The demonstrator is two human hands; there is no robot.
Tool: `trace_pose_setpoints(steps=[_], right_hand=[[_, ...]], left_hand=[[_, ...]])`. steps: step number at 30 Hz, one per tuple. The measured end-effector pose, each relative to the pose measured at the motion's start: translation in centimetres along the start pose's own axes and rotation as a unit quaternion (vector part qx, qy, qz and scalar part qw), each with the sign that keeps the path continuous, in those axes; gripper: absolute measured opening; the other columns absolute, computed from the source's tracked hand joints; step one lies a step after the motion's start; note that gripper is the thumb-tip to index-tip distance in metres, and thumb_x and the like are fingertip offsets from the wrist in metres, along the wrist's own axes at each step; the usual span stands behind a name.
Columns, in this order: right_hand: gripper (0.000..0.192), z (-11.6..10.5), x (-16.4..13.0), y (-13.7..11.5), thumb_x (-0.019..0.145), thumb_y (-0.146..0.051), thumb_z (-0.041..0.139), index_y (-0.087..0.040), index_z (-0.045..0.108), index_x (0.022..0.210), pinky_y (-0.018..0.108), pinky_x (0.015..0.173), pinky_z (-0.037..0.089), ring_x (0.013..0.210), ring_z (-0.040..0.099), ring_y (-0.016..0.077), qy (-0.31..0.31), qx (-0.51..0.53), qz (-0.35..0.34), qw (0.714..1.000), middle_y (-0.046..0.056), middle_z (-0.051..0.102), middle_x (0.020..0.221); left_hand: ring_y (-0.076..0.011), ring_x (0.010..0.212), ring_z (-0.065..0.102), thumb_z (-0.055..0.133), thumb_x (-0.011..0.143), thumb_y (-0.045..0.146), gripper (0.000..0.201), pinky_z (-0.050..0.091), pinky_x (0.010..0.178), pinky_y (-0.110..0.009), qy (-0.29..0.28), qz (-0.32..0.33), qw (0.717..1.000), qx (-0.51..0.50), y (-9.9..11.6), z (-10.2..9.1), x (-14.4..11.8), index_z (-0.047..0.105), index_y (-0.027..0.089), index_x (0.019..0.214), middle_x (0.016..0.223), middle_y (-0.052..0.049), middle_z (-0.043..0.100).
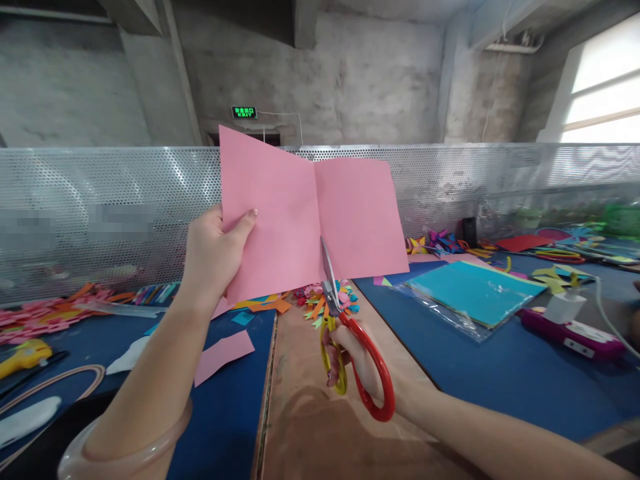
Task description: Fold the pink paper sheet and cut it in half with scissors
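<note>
My left hand [215, 257] holds up a pink sheet of paper [300, 213] by its left edge, thumb on the front. A crease runs down the sheet's middle. My right hand [357, 367] grips scissors [345, 333] with red and yellow handles. Their blades point upward and are cutting into the sheet's bottom edge along the crease. A pale bangle sits on my left wrist.
Below lies a brown wooden board [310, 400] between blue table mats [500, 360]. A pink paper scrap [223, 353] lies at left, colourful paper flowers [325, 300] behind the scissors. A stack of coloured sheets in plastic [470, 293] lies at right, and a perforated metal screen [125, 207] stands behind.
</note>
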State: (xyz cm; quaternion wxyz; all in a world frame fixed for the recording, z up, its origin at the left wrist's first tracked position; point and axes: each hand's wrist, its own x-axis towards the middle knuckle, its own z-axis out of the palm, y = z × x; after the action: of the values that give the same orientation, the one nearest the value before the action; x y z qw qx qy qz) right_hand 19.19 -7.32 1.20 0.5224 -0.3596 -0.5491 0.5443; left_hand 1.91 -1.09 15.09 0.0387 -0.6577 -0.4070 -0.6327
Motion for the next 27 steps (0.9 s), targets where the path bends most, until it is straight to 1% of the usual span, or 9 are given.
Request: trace_pose_setpoints(steps=[4,7,10,15,19,22,27], right_hand=[[0.022,0.0,0.0,-0.3,0.075,-0.032,0.042,-0.019,0.039,0.057,0.027,0.044,0.045,0.042,0.052,0.0131,0.004,-0.025,-0.012,1.000,-0.001,0.049,0.049],[0.022,0.0,-0.1,-0.5,0.075,-0.032,0.041,-0.019,0.039,0.057,0.028,0.046,0.046,0.042,0.052,0.0132,0.004,-0.037,-0.005,0.999,-0.001,0.049,0.048],[0.023,0.0,0.0,-0.3,0.075,-0.034,0.042,-0.019,0.039,0.058,0.029,0.048,0.047,0.043,0.052,0.0131,0.007,-0.021,0.002,1.000,-0.003,0.047,0.049],[0.021,-0.2,0.3,0.9,0.077,-0.032,0.042,-0.019,0.040,0.060,0.028,0.043,0.044,0.039,0.047,0.0112,0.009,0.021,-0.004,1.000,-0.005,0.043,0.051],[0.021,-0.4,0.5,1.5,0.078,-0.031,0.041,-0.019,0.041,0.061,0.026,0.043,0.044,0.040,0.046,0.0102,0.007,0.036,0.003,0.999,-0.004,0.042,0.053],[0.022,-0.3,0.5,1.2,0.078,-0.032,0.041,-0.019,0.041,0.060,0.026,0.042,0.043,0.039,0.044,0.0096,0.014,0.026,0.005,1.000,-0.004,0.041,0.051],[0.022,0.0,0.1,0.1,0.075,-0.032,0.042,-0.020,0.039,0.057,0.025,0.040,0.042,0.037,0.043,0.0093,0.023,0.007,0.010,1.000,-0.005,0.043,0.049]], left_hand=[[-0.0161,0.073,0.061,0.058,0.076,0.036,0.027,0.048,0.061,-0.025,-0.004,-0.004,1.000,0.005,-0.2,0.0,0.0,0.067,0.016,0.092,0.088,-0.004,0.068],[-0.0162,0.073,0.060,0.058,0.077,0.035,0.027,0.048,0.064,-0.026,-0.002,0.009,1.000,0.003,-0.3,-0.1,0.0,0.067,0.015,0.092,0.087,-0.004,0.068],[-0.0162,0.073,0.060,0.058,0.077,0.034,0.027,0.049,0.065,-0.027,-0.003,0.021,1.000,0.002,-0.3,-0.1,0.0,0.067,0.014,0.092,0.087,-0.004,0.068],[-0.0164,0.074,0.060,0.057,0.077,0.034,0.026,0.048,0.065,-0.027,-0.006,0.021,1.000,-0.003,-0.6,0.0,0.1,0.067,0.015,0.092,0.088,-0.004,0.068],[-0.0168,0.074,0.060,0.056,0.077,0.035,0.027,0.048,0.067,-0.029,-0.006,0.018,1.000,0.000,-0.8,0.1,0.1,0.066,0.015,0.092,0.089,-0.005,0.068],[-0.0173,0.074,0.060,0.057,0.077,0.036,0.028,0.048,0.068,-0.029,-0.009,0.010,1.000,-0.003,-0.8,0.0,0.1,0.066,0.015,0.093,0.090,-0.005,0.068],[-0.0181,0.073,0.060,0.057,0.076,0.038,0.030,0.048,0.067,-0.029,-0.011,0.000,1.000,0.007,-0.7,0.0,0.1,0.066,0.014,0.091,0.088,-0.006,0.068]])
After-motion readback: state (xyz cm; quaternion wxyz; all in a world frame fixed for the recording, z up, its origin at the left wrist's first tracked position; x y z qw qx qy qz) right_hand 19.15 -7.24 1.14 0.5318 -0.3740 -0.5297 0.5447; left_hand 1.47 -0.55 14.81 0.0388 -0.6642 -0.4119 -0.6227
